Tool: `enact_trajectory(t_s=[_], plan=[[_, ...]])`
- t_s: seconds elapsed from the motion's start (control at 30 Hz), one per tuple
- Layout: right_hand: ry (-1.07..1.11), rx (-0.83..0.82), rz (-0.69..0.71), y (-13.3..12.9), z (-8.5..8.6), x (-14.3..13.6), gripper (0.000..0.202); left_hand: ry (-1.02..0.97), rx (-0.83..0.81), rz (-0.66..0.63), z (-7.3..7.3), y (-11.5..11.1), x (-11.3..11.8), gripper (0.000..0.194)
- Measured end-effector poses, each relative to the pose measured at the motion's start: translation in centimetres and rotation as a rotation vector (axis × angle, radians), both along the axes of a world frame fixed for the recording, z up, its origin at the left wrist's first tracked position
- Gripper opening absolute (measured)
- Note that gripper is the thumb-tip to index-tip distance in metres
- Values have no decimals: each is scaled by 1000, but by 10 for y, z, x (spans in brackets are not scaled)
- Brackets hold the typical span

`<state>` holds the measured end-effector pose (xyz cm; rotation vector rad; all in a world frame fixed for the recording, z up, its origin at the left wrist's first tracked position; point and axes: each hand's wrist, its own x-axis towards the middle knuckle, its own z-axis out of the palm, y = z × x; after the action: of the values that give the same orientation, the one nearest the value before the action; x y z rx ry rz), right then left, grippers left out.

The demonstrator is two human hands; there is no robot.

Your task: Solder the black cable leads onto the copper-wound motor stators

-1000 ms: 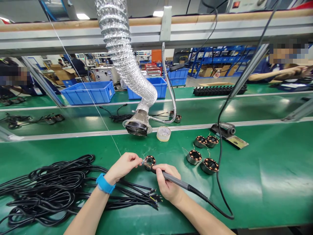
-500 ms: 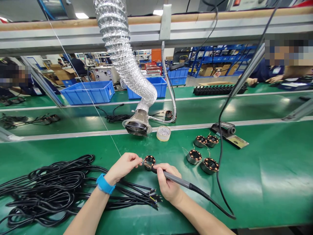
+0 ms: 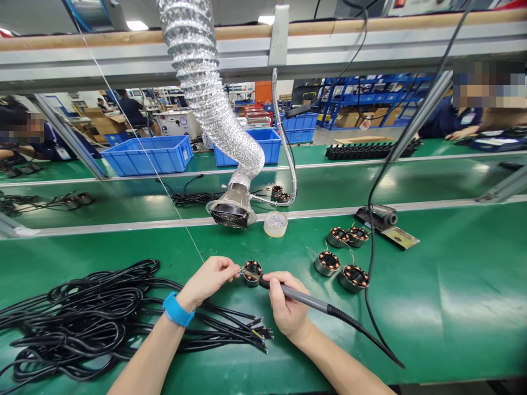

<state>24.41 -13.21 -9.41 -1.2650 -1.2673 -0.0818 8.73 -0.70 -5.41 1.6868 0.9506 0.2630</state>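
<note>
A small motor stator (image 3: pixel 252 281), a metal ring with copper windings, sits on the green bench between my hands. My left hand (image 3: pixel 212 280), with a blue band at the wrist, is closed in a pinch on thin solder wire (image 3: pixel 184 225) that runs down from a spool at the top left. The wire's short end reaches the stator's left side. In my right hand (image 3: pixel 288 307) is a grey soldering iron (image 3: pixel 300 297), held like a pen. Its tip lies over the stator; exact contact is hard to make out.
Black cables (image 3: pixel 94 312) lie coiled at left, bare ends near the stator. Several stators (image 3: pixel 328 264) and an iron stand (image 3: pixel 385 222) are at right. A fume duct (image 3: pixel 236 206) hangs ahead beside a round tub (image 3: pixel 275 225). Co-workers sit across the line.
My right hand and the soldering iron have shifted slightly to the right. The left hand stays nearly still. Beyond the bench edge, stators and cables on the belt have slid left.
</note>
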Motion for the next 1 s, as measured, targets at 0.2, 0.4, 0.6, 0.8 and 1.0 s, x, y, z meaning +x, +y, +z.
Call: enact_trajectory(t_s=[0.2,0.4,0.6,0.8,1.0], plan=[[-47,-14,48,0,6,-2,17,4,15,5,-1,0,0,44],[-53,-7,30,0,6,-3,17,11,13,1,1,-1,1,46],[-61,-3,22,0,5,-3,17,8,14,2,1,-1,0,46],[-101,-2,34,0,8,-5,17,11,15,-5,2,-1,2,46],[-106,41,27,0,11,-6,16,8,6,-8,3,-2,1,45]])
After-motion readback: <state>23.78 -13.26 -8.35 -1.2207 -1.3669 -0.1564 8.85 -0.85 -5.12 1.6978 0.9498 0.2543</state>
